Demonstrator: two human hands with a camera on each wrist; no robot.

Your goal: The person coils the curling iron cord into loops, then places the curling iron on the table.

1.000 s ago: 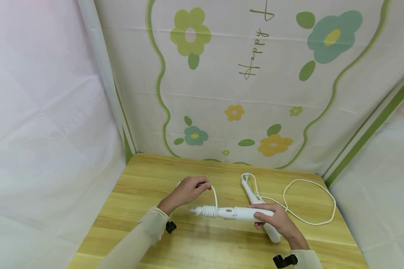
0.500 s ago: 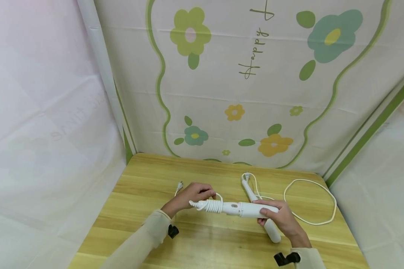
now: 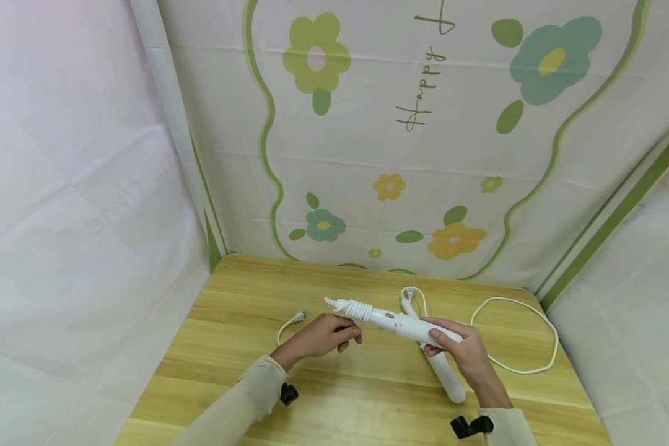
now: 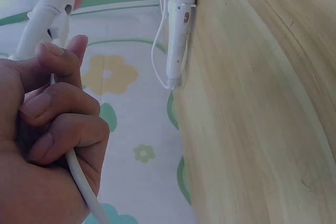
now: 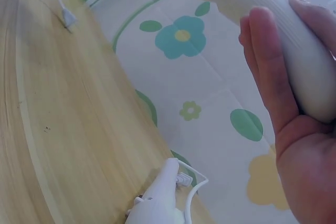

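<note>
My right hand (image 3: pixel 471 356) grips the wide end of a white hair straightener (image 3: pixel 409 326), raised over the table and tilted with its cord end up and left. Several turns of its white cord (image 3: pixel 359 310) are wound round the narrow end. My left hand (image 3: pixel 326 335) is just below that end, and in the left wrist view its curled fingers hold the cord (image 4: pixel 83 182), which runs out past the palm. The cord's plug (image 3: pixel 299 316) hangs out beyond the left wrist. A second white hair straightener (image 3: pixel 447 378) lies on the table, partly hidden behind the held one.
The second straightener's plug (image 3: pixel 409 293) is at its narrow far end. A loop of white cord (image 3: pixel 555 337) lies on the right of the wooden table (image 3: pixel 245 285). A flowered cloth (image 3: pixel 345 142) hangs behind the table, with pale cloth walls at both sides.
The held straightener has risen and tilted its wound end upward. My left hand has passed from behind the wound end to below it with the cord. The plug has come into sight.
</note>
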